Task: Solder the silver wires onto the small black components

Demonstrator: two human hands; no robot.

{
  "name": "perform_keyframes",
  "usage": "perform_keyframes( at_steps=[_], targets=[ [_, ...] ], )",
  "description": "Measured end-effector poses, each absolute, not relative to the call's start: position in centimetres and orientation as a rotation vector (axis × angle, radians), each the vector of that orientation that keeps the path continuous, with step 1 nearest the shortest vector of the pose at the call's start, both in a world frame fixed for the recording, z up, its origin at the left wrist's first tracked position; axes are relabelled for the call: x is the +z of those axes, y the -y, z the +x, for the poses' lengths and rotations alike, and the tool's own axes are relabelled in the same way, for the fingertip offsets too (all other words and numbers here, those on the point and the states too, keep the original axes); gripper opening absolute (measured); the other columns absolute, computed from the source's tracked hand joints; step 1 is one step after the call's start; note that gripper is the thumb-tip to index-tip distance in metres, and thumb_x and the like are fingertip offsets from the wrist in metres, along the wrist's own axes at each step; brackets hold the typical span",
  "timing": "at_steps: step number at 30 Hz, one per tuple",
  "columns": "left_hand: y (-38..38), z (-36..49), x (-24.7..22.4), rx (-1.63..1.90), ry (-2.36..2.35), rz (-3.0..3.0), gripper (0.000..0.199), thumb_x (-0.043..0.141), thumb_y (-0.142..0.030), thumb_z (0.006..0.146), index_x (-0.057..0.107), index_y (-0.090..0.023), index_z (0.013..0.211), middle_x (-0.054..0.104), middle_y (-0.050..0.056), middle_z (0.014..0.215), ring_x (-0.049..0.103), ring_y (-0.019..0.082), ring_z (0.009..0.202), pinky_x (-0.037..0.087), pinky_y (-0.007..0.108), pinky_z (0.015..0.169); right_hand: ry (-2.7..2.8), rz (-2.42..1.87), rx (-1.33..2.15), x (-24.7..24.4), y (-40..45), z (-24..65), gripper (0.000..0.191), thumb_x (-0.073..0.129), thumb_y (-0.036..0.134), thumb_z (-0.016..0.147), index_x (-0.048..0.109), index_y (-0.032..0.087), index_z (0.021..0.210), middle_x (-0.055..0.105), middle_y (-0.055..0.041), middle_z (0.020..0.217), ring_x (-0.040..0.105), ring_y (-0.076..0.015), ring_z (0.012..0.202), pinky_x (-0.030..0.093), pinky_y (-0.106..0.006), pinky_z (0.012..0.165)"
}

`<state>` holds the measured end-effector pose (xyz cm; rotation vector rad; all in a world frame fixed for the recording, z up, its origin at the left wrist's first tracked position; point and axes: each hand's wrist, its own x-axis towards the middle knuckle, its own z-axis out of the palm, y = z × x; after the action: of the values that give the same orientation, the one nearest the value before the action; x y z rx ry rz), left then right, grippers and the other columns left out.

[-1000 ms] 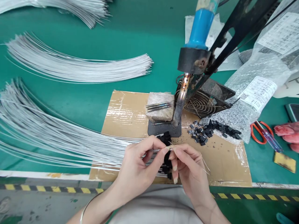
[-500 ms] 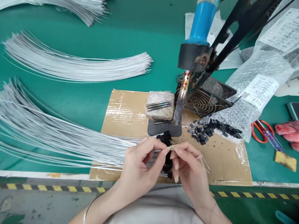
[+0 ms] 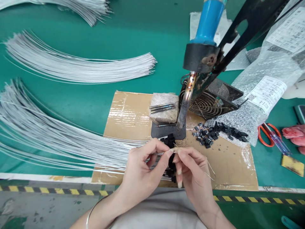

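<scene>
My left hand (image 3: 145, 167) pinches a thin wire between thumb and forefinger, just above the black-tipped ends of a bundle. My right hand (image 3: 196, 168) grips the fine end of the same wire, its fingertips almost touching the left ones. Thin strands (image 3: 210, 170) stick out past the right hand. Whatever sits between the fingertips is too small to make out. Under my hands lies a bundle of grey-white wires (image 3: 78, 140), with small black connectors (image 3: 170, 159) at its right ends. Loose black pieces (image 3: 206, 135) are heaped to the right on the cardboard (image 3: 128, 114).
A soldering iron (image 3: 188, 95) with a blue handle points down on its stand beside a small fan (image 3: 205, 103). More wires (image 3: 83, 68) lie behind. To the right are bubble-wrap bags (image 3: 264, 92), orange-handled scissors (image 3: 265, 136) and a yellow sponge (image 3: 292, 164).
The view has shifted very slightly. Both hands keep nearly the same pinch on the wire, with no clear movement of other things.
</scene>
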<state>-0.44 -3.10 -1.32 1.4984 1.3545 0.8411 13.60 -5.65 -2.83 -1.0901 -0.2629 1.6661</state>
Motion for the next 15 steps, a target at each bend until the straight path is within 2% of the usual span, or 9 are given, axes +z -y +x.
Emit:
perform_keyframes(
  at_steps=[9, 15],
  targets=[
    [3.21, -0.37, -1.26, 0.891, -1.36, 1.587, 0.019, 0.061, -0.014, 0.095, 0.064, -0.02, 0.077, 0.054, -0.006, 0.059, 0.038, 0.007, 0.048, 0.03, 0.021, 0.044, 0.276, -1.049, 1.684, -2.88, 5.51, 13.59, 0.017, 0.085, 0.034, 0.083, 0.082, 0.021, 0.073, 0.064, 0.0038, 0.052, 0.051, -0.0037, 0.034, 0.047, -0.008, 0.033],
    [3.62, -0.21, -1.67, 0.962, -1.392, 1.649, 0.017, 0.063, -0.011, 0.094, 0.064, -0.021, 0.08, 0.056, -0.008, 0.061, 0.034, 0.006, 0.048, 0.028, 0.019, 0.043, 0.251, -1.035, 1.643, -2.82, 5.53, 13.28, 0.015, 0.086, 0.033, 0.082, 0.082, 0.021, 0.073, 0.067, 0.0037, 0.056, 0.052, -0.0024, 0.036, 0.049, -0.007, 0.035]
  ],
)
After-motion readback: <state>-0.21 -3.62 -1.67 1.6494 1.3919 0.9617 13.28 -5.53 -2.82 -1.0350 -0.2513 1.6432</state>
